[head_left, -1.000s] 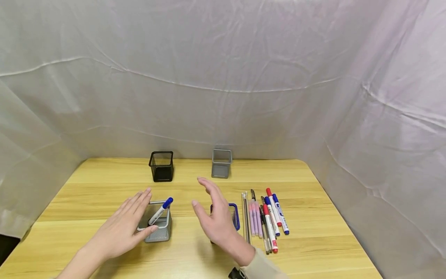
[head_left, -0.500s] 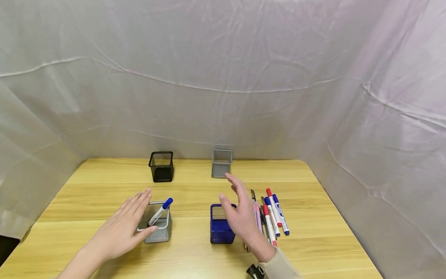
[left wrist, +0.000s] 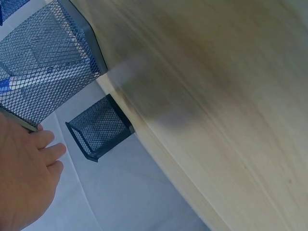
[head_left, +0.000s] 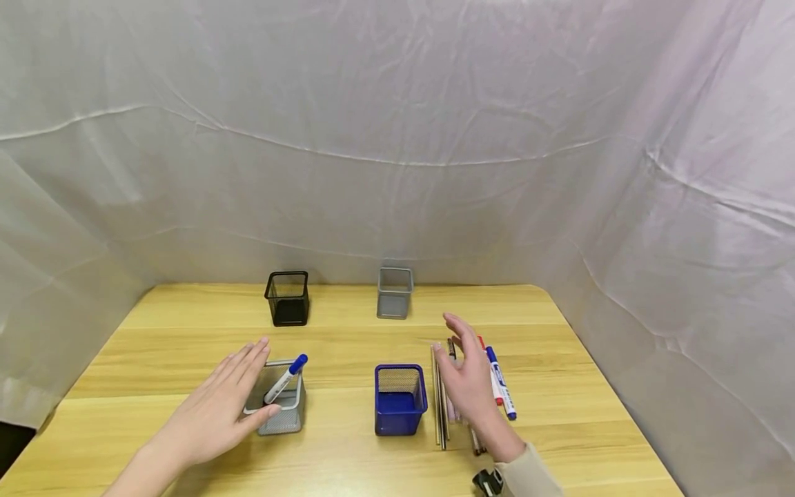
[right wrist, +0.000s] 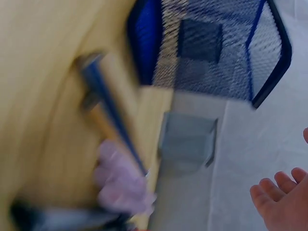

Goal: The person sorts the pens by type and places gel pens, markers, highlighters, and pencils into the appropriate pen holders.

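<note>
My left hand [head_left: 211, 407], fingers extended, lies along the left side of a silver mesh pen holder [head_left: 292, 419], thumb by its near rim. A blue-capped white marker [head_left: 286, 379] leans inside that holder. In the left wrist view the fingertips [left wrist: 53, 154] show at the holder's rim; whether they press on it I cannot tell. My right hand [head_left: 470, 379] hovers over the row of pens with spread, loosely bent fingers, holding nothing. Under and beside it lie pencils [head_left: 440, 407], a blue marker [head_left: 502, 386] and partly hidden red markers [head_left: 497, 390]. Purple-pink pens [right wrist: 120, 178] look blurred in the right wrist view.
A blue mesh pen holder [head_left: 399, 421] stands between the hands, left of the pencils. Farther back are a black mesh holder [head_left: 290, 310] and a grey one [head_left: 394, 304]. Grey cloth [head_left: 397, 207] hangs behind the wooden table [head_left: 335, 462].
My right hand has moved to the right, from in front of the blue holder to above the pens, so the blue holder shows fully. The left hand stays where it was.
</note>
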Demonstrator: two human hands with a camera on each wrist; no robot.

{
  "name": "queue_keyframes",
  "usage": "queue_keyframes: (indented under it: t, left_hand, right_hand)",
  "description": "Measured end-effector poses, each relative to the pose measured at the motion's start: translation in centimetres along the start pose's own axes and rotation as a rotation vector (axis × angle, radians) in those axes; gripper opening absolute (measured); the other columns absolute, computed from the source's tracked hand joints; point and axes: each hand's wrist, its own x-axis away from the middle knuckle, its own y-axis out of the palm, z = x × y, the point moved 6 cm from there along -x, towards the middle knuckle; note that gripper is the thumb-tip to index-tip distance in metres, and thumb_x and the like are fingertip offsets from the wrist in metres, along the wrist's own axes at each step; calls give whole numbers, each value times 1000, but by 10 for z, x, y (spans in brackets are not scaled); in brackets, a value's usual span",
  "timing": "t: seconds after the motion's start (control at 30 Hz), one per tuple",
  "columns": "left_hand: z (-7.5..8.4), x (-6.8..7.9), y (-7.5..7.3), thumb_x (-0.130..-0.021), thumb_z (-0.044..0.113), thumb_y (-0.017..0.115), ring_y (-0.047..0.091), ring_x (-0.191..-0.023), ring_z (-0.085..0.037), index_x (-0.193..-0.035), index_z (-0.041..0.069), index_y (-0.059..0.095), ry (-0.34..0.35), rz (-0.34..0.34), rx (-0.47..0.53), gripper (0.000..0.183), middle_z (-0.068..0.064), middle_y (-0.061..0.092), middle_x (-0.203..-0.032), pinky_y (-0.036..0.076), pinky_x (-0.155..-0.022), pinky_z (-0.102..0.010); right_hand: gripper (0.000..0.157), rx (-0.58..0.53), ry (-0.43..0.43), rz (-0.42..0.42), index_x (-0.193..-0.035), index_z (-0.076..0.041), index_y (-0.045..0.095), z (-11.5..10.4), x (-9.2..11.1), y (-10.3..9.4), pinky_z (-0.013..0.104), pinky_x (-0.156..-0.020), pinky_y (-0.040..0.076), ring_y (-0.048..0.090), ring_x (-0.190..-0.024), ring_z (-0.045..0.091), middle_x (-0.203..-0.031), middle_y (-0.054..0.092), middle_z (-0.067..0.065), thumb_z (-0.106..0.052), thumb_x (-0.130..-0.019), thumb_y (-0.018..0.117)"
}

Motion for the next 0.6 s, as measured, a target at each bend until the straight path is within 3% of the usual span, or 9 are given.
queue_keyframes:
  t: [0.13,0.27,0.4,0.6]
  left_hand:
    - [0,0,0,-102,55,60,25,-155,-41,-166,4,18,3,9,-6,93,-17,21,-171,-12,-122,-19]
    - [1,1,-1,-102,56,59,25,-155,-41,-166,4,18,3,12,-11,92,-16,21,-171,-8,-126,-23]
    - [1,1,-1,-102,56,59,25,-155,-41,-166,4,18,4,15,-17,92,-17,21,-171,-8,-125,-22]
    - [1,1,0,-102,56,59,25,-155,-41,-166,4,18,4,12,-22,93,-16,21,-171,-10,-123,-20]
  right_hand:
    - [54,78,-25,21,-150,-7,52,17,2,-12,49,-112,46,52,-138,31,-151,54,12,-2,-98,68]
    - [54,126,-14,18,-149,-3,51,33,2,-24,57,-109,48,54,-133,39,-148,55,19,-3,-98,67]
    - [53,175,46,-11,-150,-3,49,49,1,-35,63,-105,49,56,-129,44,-148,53,21,-7,-100,66]
    - [50,259,120,-71,-149,-2,49,69,0,-51,59,-97,56,60,-123,45,-145,53,23,-11,-102,63]
